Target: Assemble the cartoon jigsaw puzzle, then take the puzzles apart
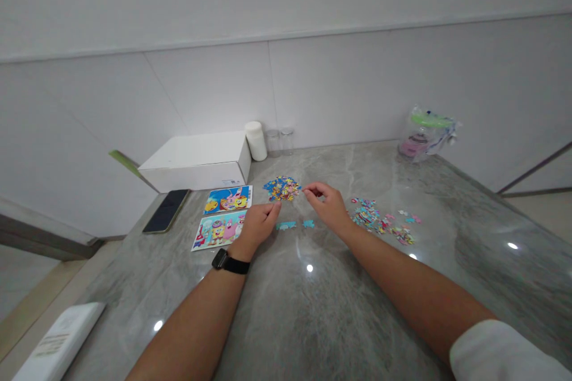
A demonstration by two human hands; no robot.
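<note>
My left hand (261, 221), with a black watch on its wrist, is closed on the table, its curled fingers hidden behind the thumb. Just right of it lies a short strip of light-blue puzzle pieces (286, 225), and a separate light-blue piece (308, 223) is further right. My right hand (324, 199) is pinched at the right edge of a blue-and-yellow pile of puzzle pieces (283, 187); a small blue puzzle piece (301, 188) shows at its fingertips. Two cartoon picture cards (218, 231) lie left of my left hand, which partly overlaps the nearer one.
A second, looser puzzle pile (379, 220) lies beside my right forearm. Along the wall stand a white box (196, 161), a white bottle (256, 141), two clear glasses (286, 140) and a bagged container (424, 136). A phone (167, 211) lies at the left; a white pack (60, 339) is nearer.
</note>
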